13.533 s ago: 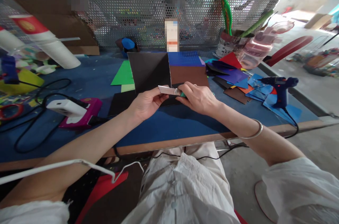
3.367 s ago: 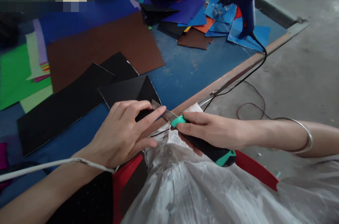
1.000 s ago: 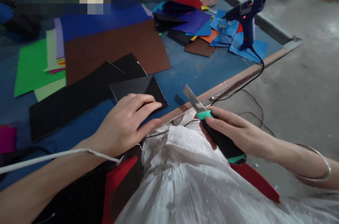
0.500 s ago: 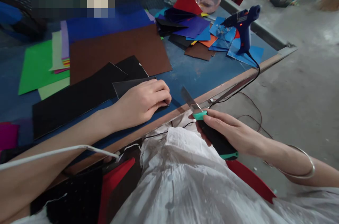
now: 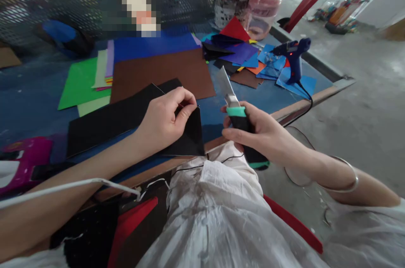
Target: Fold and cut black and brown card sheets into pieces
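My left hand (image 5: 167,118) is closed in a pinch, thumb against forefinger, at the upper right corner of a small black sheet (image 5: 191,139). That sheet lies at the table's front edge, and my hand hides part of it. A longer black sheet (image 5: 104,120) lies behind my wrist. In my right hand (image 5: 264,133) is a utility knife (image 5: 241,121) with a black and teal handle, its wide blade out and pointing up and away from me. The knife is held in the air, to the right of the small sheet and apart from it.
Brown sheet (image 5: 164,71), blue sheet (image 5: 152,46) and green sheet (image 5: 84,82) lie farther back. A blue glue gun (image 5: 294,59) with a red light stands at the right, near coloured scraps (image 5: 247,55). A pink plastic jar (image 5: 264,10) stands behind. A magenta object (image 5: 34,160) is at left.
My left hand has turned from lying over the small black sheet to pinching at its corner, and the sheet has swung round. The knife has risen and its blade points more upright.
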Motion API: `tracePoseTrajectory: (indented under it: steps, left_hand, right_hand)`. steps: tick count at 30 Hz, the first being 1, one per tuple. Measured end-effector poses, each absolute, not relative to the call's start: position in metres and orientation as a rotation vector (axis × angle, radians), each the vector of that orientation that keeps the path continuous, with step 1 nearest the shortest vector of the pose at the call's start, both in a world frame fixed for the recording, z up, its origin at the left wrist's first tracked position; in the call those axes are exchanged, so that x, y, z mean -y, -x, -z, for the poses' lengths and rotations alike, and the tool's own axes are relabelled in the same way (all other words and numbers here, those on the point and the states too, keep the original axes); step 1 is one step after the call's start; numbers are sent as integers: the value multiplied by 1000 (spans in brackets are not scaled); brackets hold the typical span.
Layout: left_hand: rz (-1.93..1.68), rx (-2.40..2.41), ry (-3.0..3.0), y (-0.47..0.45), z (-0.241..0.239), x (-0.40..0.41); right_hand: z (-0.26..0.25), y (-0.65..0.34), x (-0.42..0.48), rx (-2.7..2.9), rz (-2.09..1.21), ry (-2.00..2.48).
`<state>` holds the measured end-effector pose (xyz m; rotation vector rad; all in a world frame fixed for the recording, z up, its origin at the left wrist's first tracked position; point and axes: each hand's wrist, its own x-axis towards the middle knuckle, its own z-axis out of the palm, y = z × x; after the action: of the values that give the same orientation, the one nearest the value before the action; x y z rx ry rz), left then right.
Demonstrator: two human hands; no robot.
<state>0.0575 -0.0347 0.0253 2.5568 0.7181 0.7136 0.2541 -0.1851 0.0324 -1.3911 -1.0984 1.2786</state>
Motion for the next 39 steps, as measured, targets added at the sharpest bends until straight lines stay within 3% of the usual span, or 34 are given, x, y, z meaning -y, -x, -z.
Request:
tracePoseTrajectory:
  steps: [7,14,39]
  left_hand:
    - [-944,-985,-2363,-50,-38,32]
    - [-821,-1039,-1962,-32,-36,-4]
    - [-387,-1066,-1883,-24,-50,-22]
  right_hand:
    - [-35,-235,87,1214,-1177,1239]
    - [-29,-226,34,1335,-1257,1207]
    - [-20,-225,34,1317,-1406,1200]
